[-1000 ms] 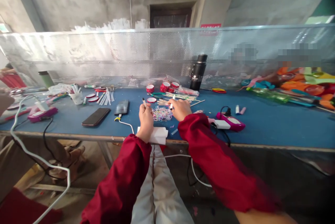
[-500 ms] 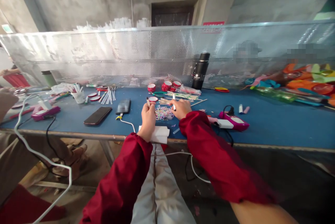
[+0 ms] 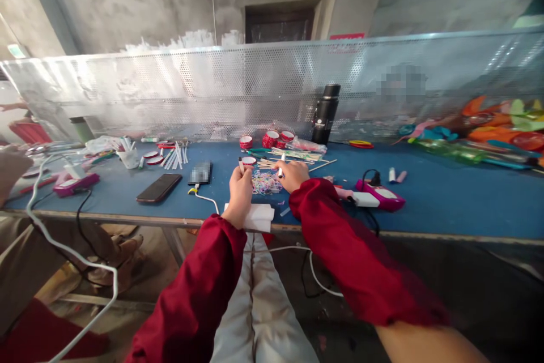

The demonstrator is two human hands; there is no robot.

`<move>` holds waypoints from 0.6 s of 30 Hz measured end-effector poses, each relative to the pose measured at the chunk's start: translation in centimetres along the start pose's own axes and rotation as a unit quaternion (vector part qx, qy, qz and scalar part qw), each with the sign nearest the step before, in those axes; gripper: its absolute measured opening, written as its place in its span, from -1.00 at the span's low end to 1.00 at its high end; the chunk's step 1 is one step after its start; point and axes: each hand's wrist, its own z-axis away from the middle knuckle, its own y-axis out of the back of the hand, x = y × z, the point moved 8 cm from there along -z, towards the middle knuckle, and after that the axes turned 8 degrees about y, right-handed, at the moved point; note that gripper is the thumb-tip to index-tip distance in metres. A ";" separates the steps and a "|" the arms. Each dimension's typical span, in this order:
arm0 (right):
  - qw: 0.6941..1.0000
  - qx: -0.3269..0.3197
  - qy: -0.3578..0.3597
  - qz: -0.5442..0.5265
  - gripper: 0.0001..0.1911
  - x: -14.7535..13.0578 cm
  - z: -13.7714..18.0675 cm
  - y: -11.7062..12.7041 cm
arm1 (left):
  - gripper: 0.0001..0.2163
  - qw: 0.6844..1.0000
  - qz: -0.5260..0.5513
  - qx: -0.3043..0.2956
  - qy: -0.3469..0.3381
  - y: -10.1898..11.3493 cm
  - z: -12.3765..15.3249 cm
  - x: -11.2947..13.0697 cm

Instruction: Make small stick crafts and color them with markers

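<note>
My left hand (image 3: 240, 190) is closed round a short, pale stick with a dark end (image 3: 241, 165), held upright above the front of the table. Across from it, my right hand (image 3: 294, 175) pinches a white marker (image 3: 283, 158) whose black tip points down. Between and just behind my hands lies a pile of small multicoloured bands or threads (image 3: 266, 182). Thin wooden sticks (image 3: 304, 156) lie behind my right hand. A white roll or folded sheet (image 3: 261, 214) rests at the table edge beside my left wrist.
A black phone (image 3: 159, 188) and a cabled dark device (image 3: 200, 173) lie to the left. Red patterned tape rolls (image 3: 271, 139) and a black thermos (image 3: 326, 115) stand behind. A purple power strip (image 3: 385, 197) sits right. Another person's hand (image 3: 15, 169) shows at far left.
The marker in my right hand has tilted slightly and its tip has shifted a little to the left. My left hand stays nearly still.
</note>
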 end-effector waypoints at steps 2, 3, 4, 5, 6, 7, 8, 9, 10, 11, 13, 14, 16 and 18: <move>0.998 0.060 -0.001 -0.030 -0.68 0.1 0.1 0.9 | -0.96 1.000 -0.007 -0.005 0.000 -0.1 -0.1 -0.1; 0.994 0.091 0.002 -0.057 -0.67 0.0 0.2 1.4 | -0.94 1.000 -0.012 -0.007 0.001 -0.1 -0.2 -0.2; 0.989 0.118 0.009 -0.089 -0.66 0.0 0.3 1.8 | -0.91 1.000 -0.019 -0.008 0.003 -0.2 -0.3 -0.3; 0.982 0.141 0.022 -0.123 -0.65 -0.3 0.4 2.1 | -0.88 1.000 -0.027 -0.010 0.005 -0.2 -0.4 -0.5; 0.974 0.162 0.038 -0.154 -0.65 -0.6 0.6 2.5 | -0.84 0.999 -0.035 -0.010 0.006 -0.2 -0.6 -0.6; 0.965 0.182 0.057 -0.179 -0.66 -1.0 0.8 2.9 | -0.80 0.999 -0.040 -0.012 0.006 -0.2 -0.7 -0.8; 0.957 0.201 0.080 -0.195 -0.68 -1.4 0.9 3.3 | -0.75 0.999 -0.044 -0.014 0.005 -0.2 -0.9 -0.9; 0.949 0.216 0.105 -0.203 -0.70 -2.0 1.1 3.8 | -0.72 0.999 -0.044 -0.018 0.003 -0.2 -1.0 -1.0; 0.943 0.226 0.131 -0.204 -0.73 -2.6 1.3 4.1 | -0.69 0.999 -0.043 -0.024 0.001 -0.3 -1.1 -1.2; 0.939 0.231 0.155 -0.201 -0.75 -3.3 1.5 4.3 | -0.67 0.999 -0.043 -0.031 -0.002 -0.4 -1.3 -1.2; 0.935 0.227 0.196 -0.192 -0.79 -4.4 1.7 4.4 | -0.66 0.998 -0.040 -0.043 -0.009 -0.6 -1.4 -1.3; 0.933 0.220 0.213 -0.189 -0.80 -5.0 1.7 4.4 | -0.67 0.998 -0.039 -0.046 -0.013 -0.6 -1.4 -1.2; 0.928 0.213 0.237 -0.193 -0.79 -5.8 1.9 4.4 | -0.68 0.998 -0.032 -0.047 -0.020 -0.7 -1.3 -1.0; 0.921 0.220 0.239 -0.213 -0.73 -6.1 2.2 4.8 | -0.67 0.999 -0.017 -0.044 -0.015 -0.7 -1.2 -0.8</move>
